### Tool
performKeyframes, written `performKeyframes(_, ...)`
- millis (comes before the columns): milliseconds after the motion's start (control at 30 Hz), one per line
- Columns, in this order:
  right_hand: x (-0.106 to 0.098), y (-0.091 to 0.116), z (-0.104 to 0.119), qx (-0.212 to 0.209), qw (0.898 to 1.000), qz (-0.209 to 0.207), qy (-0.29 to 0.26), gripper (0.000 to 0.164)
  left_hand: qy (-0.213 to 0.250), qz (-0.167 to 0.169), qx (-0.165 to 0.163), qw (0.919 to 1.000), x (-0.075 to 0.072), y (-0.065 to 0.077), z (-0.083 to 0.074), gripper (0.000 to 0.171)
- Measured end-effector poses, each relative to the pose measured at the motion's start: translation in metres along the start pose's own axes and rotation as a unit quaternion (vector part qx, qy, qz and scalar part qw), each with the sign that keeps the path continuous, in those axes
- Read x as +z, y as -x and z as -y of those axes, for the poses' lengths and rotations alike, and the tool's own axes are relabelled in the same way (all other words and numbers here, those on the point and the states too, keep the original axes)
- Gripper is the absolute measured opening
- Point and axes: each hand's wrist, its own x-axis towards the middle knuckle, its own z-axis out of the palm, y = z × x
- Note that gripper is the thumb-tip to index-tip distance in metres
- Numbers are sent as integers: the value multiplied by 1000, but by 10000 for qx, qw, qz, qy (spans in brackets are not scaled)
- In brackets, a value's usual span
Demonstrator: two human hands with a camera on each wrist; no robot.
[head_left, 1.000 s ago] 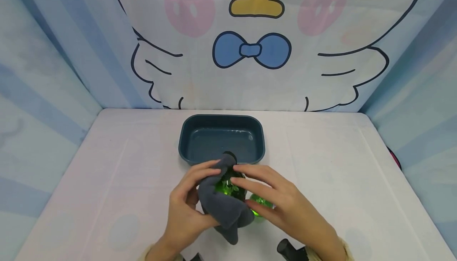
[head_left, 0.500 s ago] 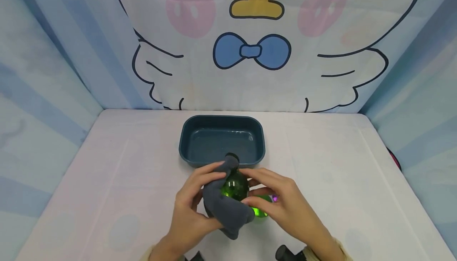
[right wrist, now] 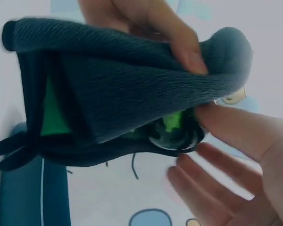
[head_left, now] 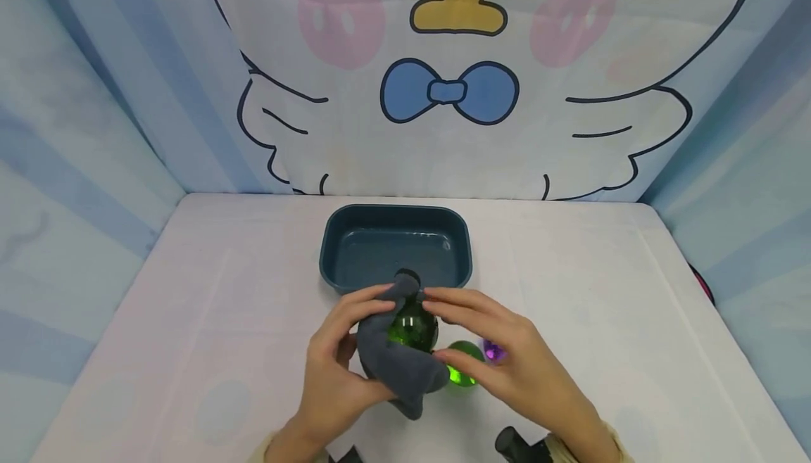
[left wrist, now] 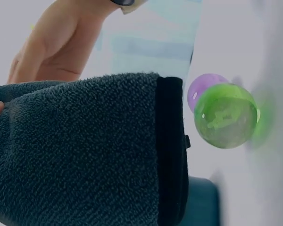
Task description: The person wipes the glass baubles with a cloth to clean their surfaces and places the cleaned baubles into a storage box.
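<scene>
Clear green ball (head_left: 415, 329) sits tucked in a dark grey cloth (head_left: 402, 371), near the teal tub (head_left: 393, 248). Left hand (head_left: 332, 371) is clamped on the cloth, probably cradling it so the ball can't roll off. Right hand (head_left: 519, 357) has fingers and thumb apart around the bare side, maybe for steadying; honestly can't tell whether they're pinching.

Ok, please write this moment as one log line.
left hand: holds dark cloth | right hand: touches partly wrapped ball | on table: green ball, purple ball, tray
</scene>
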Motion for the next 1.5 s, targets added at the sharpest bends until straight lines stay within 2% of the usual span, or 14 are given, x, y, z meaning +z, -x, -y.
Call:
performKeyframes(100, 2, -2, -2, -677, 9968, -20, 414, 45, 124, -17, -90, 9999, -1, 0, -1, 71)
performKeyframes(200, 5, -4, -3, -1265, 9910, -68, 444, 43, 186, -6, -202, 9996, -1, 1, -2, 69)
performKeyframes(300, 7, -4, -4, -1516, 9876, -117, 388, 42, 210, -1, -230, 9995, -1, 2, -4, 67)
performKeyframes(400, 7, -4, -5, -1566, 9871, -145, 301, 41, 219, 32, -210, 9995, 0, 2, -4, 67)
performKeyframes(533, 7, -1, -5, -1121, 9935, -182, 74, 44, 260, 110, -232, 9993, 1, 3, -5, 68)
performKeyframes(633, 7, 0, -4, -269, 9982, -156, -515, 49, 262, 137, -260, 9992, 1, 3, -5, 69)
performKeyframes(767, 8, 0, -2, 771, 9902, -117, -1159, 52, 210, 123, -189, 9995, 0, 2, -5, 69)
performKeyframes(833, 9, 0, -2, 1021, 9885, -64, -1117, 51, 161, 93, -141, 9997, 0, 2, -5, 69)
performKeyframes(900, 9, -1, -1, 1050, 9894, -32, -1002, 52, 172, 60, -64, 9998, -1, 1, -4, 70)
performKeyframes(967, 8, 0, 0, 974, 9911, -52, -911, 54, 151, 30, -60, 9999, -1, 0, -5, 70)
performKeyframes(1100, 5, 2, 2, 534, 9971, -104, -537, 57, 208, -15, -78, 9998, -1, -1, -5, 70)
performKeyframes(1233, 2, 2, 2, -210, 9997, -4, -135, 52, 306, -37, -203, 9993, -1, 0, -5, 68)
performKeyframes(1367, 5, -1, 0, -977, 9952, 66, -69, 42, 361, 9, -268, 9990, -1, 2, -5, 67)
performKeyframes(1500, 6, -2, 0, -1015, 9948, 34, -3, 42, 372, 37, -302, 9988, 0, 2, -5, 67)
